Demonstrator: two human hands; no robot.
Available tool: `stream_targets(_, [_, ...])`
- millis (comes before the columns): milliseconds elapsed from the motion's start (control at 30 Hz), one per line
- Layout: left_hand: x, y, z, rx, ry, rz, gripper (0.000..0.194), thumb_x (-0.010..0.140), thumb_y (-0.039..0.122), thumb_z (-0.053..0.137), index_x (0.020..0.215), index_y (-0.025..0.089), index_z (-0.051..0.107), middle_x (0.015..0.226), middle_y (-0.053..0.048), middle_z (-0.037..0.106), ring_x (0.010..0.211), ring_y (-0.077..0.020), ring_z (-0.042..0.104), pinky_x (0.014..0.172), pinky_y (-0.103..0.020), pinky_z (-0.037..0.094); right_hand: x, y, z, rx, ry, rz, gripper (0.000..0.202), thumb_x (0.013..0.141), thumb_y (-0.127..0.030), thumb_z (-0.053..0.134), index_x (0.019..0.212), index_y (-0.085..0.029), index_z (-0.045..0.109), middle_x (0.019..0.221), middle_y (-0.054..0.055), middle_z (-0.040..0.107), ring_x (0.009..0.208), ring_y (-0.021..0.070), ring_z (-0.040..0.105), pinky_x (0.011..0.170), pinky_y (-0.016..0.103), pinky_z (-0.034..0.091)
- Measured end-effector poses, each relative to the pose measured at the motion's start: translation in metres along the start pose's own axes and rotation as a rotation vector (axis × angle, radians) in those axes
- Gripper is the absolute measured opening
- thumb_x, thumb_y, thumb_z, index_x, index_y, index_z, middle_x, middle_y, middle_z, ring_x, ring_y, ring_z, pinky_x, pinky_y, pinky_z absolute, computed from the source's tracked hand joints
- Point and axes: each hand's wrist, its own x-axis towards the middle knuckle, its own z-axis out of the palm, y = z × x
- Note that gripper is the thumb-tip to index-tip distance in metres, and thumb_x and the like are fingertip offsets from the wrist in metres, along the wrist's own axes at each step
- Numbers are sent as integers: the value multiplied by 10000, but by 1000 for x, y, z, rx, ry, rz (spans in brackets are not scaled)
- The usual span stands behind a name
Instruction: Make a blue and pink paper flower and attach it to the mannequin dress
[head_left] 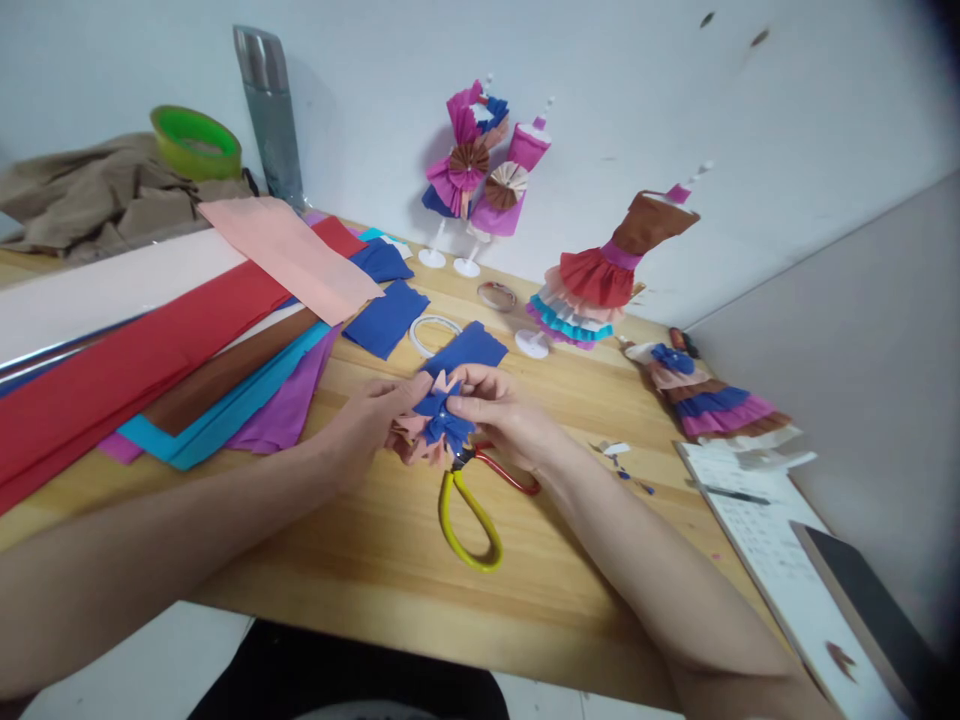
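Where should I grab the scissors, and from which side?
Probably by the yellow handle, coming from the near table edge. Its open loop points that way, uncovered, while the red handle lies close to the right hand and the blades are hidden by the flower.

Left forearm (225,510) and right forearm (645,550) bare, angling inward from either side. Left hand (381,412) and right hand (501,405) near each other, both pinching. Left thumb (409,394) pointing inward; right index finger (484,378) bent above outstretched right thumb (469,408).
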Motion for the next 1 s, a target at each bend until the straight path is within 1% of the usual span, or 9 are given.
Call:
stream_targets(100, [0, 0, -1, 62, -11, 21, 469, 747, 565, 639, 585, 126, 617, 525, -49, 612, 455, -104, 515, 458, -214, 385, 2, 2, 3, -18, 79, -4, 307, 576, -329, 854, 690, -155, 629, 565, -45, 582, 441, 48, 433, 427, 181, 279])
stream_targets(233, [1, 0, -2, 121, 21, 22, 321, 675, 407, 733, 563, 134, 608, 503, -16, 580, 479, -103, 523, 479, -209, 412, 3, 2, 4, -7, 120, -11, 353, 550, -375, 861, 681, -161, 613, 534, -61, 541, 420, 40, 393, 414, 179, 251])
stream_targets(300, [1, 1, -2, 152, 40, 5, 285, 670, 375, 717, 572, 126, 618, 547, -37, 621, 480, -98, 525, 469, -204, 402, 2, 0, 3, -17, 91, -15, 350, 596, -419, 832, 700, -167, 612, 544, -58, 537, 434, 51, 420, 424, 181, 292])
stream_targets(367, [2, 4, -2, 199, 51, -7, 289, 672, 359, 688, 532, 124, 598, 536, -48, 624, 467, -94, 517, 464, -203, 389, 1, -2, 2, -68, 20, -66, 341, 635, -434, 806, 771, -174, 632, 668, -23, 611, 548, 86, 527, 502, 201, 400])
stream_targets(433, [3, 7, -2, 243, 54, 1, 291, 657, 339, 669, 482, 133, 561, 497, -42, 604, 448, -92, 505, 459, -203, 378, 0, -2, 2, -175, -46, -135, 351, 635, -385, 816, 867, -183, 647, 838, 6, 659, 725, 129, 600, 640, 239, 476])
stream_targets(500, [4, 8, -2, 299, 55, 13, 269, 630, 307, 668, 461, 143, 539, 469, -30, 587, 444, -93, 501, 457, -201, 371, -1, -2, 3, -268, -81, -161, 340, 637, -327, 821, 891, -185, 644, 891, 12, 667, 799, 148, 613, 717, 267, 491])
stream_targets(600, [5, 10, -1, 385, 73, 17, 248, 625, 277, 666, 463, 148, 530, 459, -19, 579, 434, -86, 481, 450, -196, 356, 0, 1, 3, -260, -78, -130, 266, 670, -359, 793, 773, -173, 632, 768, -2, 653, 691, 133, 602, 681, 270, 484])
stream_targets(800, [7, 10, -2, 347, 108, 24, 229, 617, 242, 655, 458, 153, 517, 448, -10, 583, 423, -96, 514, 446, -201, 393, 3, 3, -1, -153, 18, -48, 357, 629, -469, 799, 675, -159, 627, 583, -37, 582, 497, 74, 471, 544, 227, 396])
stream_targets(1000, [9, 3, -5, 279, 128, 11, 200, 614, 289, 680, 522, 143, 578, 454, 3, 569, 413, -92, 506, 426, -199, 407, 4, 7, 1, -147, 64, -49, 390, 604, -488, 809, 662, -155, 614, 549, -46, 557, 472, 64, 439, 506, 217, 351])
